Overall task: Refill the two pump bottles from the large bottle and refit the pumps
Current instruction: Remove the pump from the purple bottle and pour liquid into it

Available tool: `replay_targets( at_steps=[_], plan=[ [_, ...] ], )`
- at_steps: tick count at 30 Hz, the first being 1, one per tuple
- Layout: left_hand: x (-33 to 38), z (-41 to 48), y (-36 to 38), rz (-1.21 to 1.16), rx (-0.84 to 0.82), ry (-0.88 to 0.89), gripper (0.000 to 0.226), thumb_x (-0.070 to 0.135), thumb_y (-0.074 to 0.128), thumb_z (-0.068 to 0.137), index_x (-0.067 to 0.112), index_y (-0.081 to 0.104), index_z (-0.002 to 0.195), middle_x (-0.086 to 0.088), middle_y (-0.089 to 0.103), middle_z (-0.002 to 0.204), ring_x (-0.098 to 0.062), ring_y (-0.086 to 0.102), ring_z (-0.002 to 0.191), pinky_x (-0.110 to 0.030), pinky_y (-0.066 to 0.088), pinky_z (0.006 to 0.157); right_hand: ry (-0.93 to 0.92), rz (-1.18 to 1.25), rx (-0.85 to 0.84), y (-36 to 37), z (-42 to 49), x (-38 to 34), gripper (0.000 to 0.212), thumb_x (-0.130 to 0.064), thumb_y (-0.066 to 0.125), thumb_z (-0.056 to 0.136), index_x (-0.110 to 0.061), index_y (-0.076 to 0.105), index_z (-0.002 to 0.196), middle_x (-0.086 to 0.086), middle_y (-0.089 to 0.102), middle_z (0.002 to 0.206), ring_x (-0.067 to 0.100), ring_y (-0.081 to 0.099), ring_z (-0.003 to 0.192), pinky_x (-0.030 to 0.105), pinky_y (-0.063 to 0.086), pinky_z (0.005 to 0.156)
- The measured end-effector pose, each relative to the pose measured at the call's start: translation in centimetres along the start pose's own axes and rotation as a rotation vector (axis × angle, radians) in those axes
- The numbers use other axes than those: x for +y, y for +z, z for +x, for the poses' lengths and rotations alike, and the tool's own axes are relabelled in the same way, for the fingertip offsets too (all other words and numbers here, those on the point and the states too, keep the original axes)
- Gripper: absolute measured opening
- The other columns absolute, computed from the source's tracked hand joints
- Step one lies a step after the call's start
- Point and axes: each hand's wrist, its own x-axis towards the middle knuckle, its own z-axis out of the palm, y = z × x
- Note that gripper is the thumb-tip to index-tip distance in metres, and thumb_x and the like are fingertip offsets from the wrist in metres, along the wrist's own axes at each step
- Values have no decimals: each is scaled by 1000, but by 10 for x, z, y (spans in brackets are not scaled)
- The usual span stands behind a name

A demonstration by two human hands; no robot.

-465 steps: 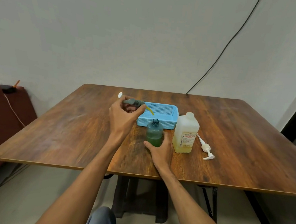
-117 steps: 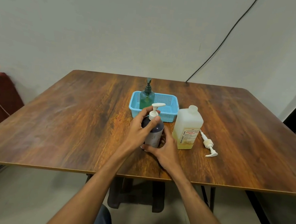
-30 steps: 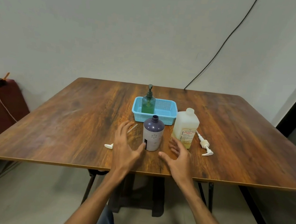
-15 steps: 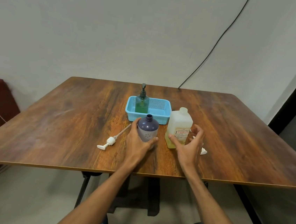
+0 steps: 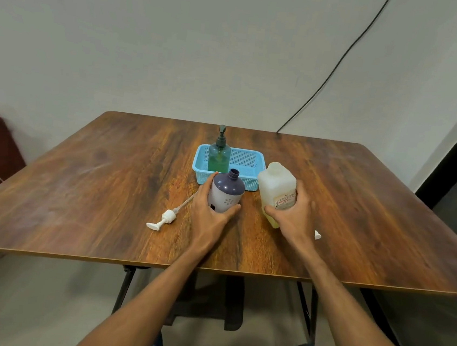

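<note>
The left hand (image 5: 211, 213) grips the purple bottle (image 5: 225, 193), its neck open, leaning slightly toward the right hand (image 5: 293, 216). That hand wraps round the large bottle (image 5: 276, 189), which tips toward the left hand. A white pump (image 5: 167, 217) lies on the desk (image 5: 107, 188) just left of the left hand. Beyond both hands the green bottle (image 5: 219, 157) stands in the basket (image 5: 251, 161), pump fitted. A second pump (image 5: 317, 235) peeks out right of the right hand.
</note>
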Motion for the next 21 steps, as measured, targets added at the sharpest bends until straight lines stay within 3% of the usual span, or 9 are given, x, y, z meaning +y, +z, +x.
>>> replay_targets(
  at_steps=[4, 9, 21],
  plan=[
    [0, 1, -1, -1, 20, -2, 87, 25, 89, 73, 21, 44, 147, 9, 53, 139, -10, 54, 125, -38, 51, 106, -121, -198, -36, -9, 11, -7, 76, -24, 91, 66, -22, 53, 131, 2, 65, 118, 19, 62, 101, 27, 56, 70],
    [-1, 1, -2, 8, 17, 8, 88, 25, 90, 72, 18, 45, 147, 1, 56, 141, -12, 54, 126, -45, 51, 106, -230, -467, -78, -18, 25, -21, 80, -21, 90, 65, -21, 52, 136, 5, 66, 118, 23, 64, 102, 21, 44, 68],
    [-8, 3, -4, 36, 3, 2, 91, 36, 89, 70, 27, 43, 148, 7, 55, 141, -12, 53, 127, -51, 48, 106, -370, -731, -163, -25, 41, -56, 77, -17, 82, 68, -17, 52, 140, 8, 65, 122, 31, 64, 104, 36, 51, 81]
  ],
)
